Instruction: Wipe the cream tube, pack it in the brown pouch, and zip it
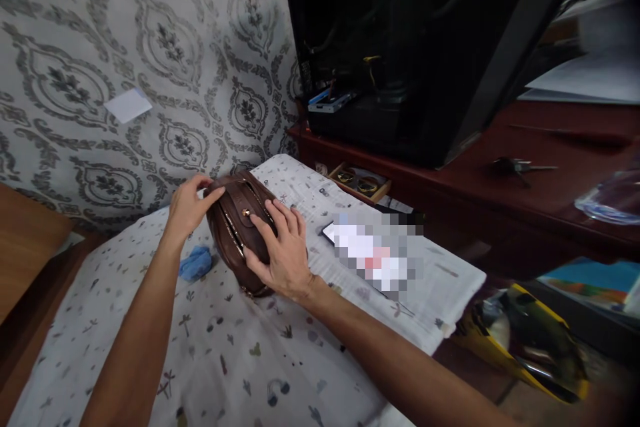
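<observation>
A small brown leather bag [235,223] with zips and a brass stud lies on a white patterned cloth [240,353]. My left hand [189,205] grips the bag's far top end, fingers curled over it. My right hand [281,250] lies flat across the bag's near side, fingers stretched out and pressing on the leather. A crumpled blue cloth [195,263] sits just left of the bag, under my left wrist.
A blurred-out flat object [373,250] lies on the cloth to the right of the bag. Behind stands a dark red desk [500,187] with an open black computer case [400,47], keys [517,165] and a small drawer [360,181]. A yellow-black item [530,340] lies on the floor.
</observation>
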{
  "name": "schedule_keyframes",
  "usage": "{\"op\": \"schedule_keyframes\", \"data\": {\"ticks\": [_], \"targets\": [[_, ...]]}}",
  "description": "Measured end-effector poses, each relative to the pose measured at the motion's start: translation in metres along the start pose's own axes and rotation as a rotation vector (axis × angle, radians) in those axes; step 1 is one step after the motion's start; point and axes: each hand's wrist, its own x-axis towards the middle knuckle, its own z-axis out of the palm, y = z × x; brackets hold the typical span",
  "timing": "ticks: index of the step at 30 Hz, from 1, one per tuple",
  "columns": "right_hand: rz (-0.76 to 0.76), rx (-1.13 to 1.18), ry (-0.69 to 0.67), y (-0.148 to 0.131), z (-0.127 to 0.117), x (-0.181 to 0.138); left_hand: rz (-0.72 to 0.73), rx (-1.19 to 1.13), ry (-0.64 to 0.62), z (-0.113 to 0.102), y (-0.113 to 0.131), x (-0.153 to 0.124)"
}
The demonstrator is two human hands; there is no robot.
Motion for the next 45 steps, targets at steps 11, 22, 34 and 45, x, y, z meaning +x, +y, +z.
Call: {"op": "schedule_keyframes", "data": {"ticks": [11, 22, 34, 45], "targets": [[-0.011, 0.017, 0.012, 0.001, 0.001, 0.001, 0.059, 0.154, 0.061, -0.001, -0.001, -0.012], [-0.007, 0.048, 0.051, -0.001, 0.002, 0.0, 0.122, 0.194, -0.022, -0.002, 0.031, -0.015], [0.02, 0.0, -0.053, -0.003, -0.004, 0.002, 0.035, 0.351, -0.088, 0.018, 0.077, 0.004], [0.053, -0.002, -0.127, -0.006, -0.008, 0.004, -0.045, 0.082, -0.024, 0.028, 0.072, 0.003]]}}
